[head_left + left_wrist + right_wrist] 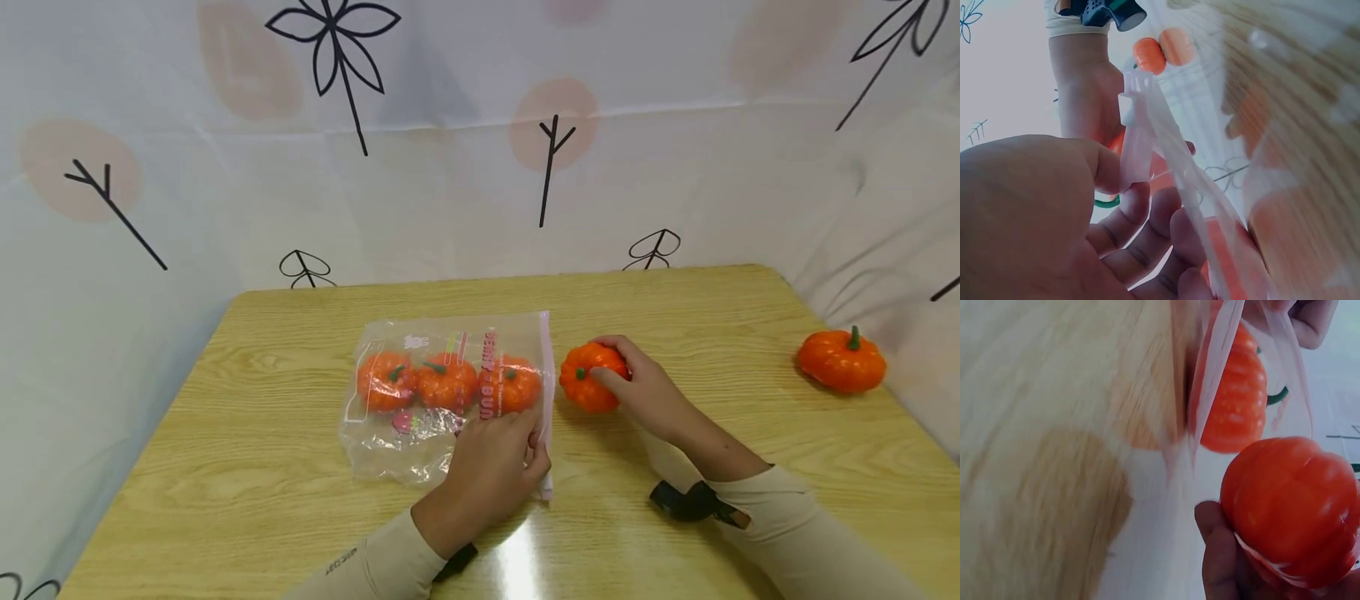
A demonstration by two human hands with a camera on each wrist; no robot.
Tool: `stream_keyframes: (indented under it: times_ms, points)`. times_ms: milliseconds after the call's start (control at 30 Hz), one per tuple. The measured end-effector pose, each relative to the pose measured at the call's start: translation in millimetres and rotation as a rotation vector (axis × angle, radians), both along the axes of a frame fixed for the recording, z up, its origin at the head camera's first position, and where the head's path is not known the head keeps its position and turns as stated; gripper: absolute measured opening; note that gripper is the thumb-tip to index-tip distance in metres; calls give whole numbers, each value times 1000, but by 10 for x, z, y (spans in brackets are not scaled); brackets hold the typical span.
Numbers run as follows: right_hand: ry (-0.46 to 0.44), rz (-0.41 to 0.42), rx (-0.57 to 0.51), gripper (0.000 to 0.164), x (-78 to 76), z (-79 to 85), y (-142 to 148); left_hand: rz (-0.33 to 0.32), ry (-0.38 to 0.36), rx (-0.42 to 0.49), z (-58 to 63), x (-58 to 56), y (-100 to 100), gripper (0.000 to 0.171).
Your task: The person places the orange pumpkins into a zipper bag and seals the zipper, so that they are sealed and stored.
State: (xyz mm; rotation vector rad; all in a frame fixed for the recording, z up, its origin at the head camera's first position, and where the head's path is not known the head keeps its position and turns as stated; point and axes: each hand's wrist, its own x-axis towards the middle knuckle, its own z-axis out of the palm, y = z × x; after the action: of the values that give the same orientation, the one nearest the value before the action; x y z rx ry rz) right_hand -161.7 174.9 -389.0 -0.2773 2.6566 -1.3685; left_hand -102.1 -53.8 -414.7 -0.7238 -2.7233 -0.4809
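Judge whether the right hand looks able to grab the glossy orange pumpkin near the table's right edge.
Probably not: the right hand grips another glossy orange pumpkin, though wooden tabletop leaves the way free.

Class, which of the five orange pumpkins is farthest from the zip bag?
The lone pumpkin near the right edge of the table. Three pumpkins lie inside the clear zip bag; the held pumpkin is in the right grip.

Glossy plastic-looking pumpkins (pixel 592 377), clear plastic bag (pixel 420 454), wood-grained table (pixel 247 433).
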Motion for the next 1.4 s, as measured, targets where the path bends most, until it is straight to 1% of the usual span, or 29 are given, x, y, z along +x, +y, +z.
stream_keyframes:
  times_ms: [133, 367, 500, 700, 867, 1033, 1267, 1400]
  points:
    - [-72, 52, -110, 43, 8, -29, -15, 11, 23, 4, 1, -3, 13, 16]
    - [-263, 189, -395, 43, 3, -92, -19, 12, 63, 30, 0, -7, 16, 17]
    - [-324, 275, -481, 42, -22, -155, -31, 14, 77, 47, 12, 4, 17, 17]
    - [-415, 367, -493, 46, -16, -200, -13, 8, 49, 64, 36, 21, 21, 17]
    - [-460, 402, -504, 46, 2, -215, -14, 2, 16, 56, 38, 26, 27, 17]
    - [-475, 398, -504, 42, 5, -240, -15, -8, 19, 49, 39, 36, 31, 18]
    - [-487, 395, -522, 38, -4, -281, -37, -35, 76, 73, 40, 58, 27, 19]
    - [-476, 383, -547, 35, -4, -289, -71, -47, 94, 86, 40, 70, 31, 19]
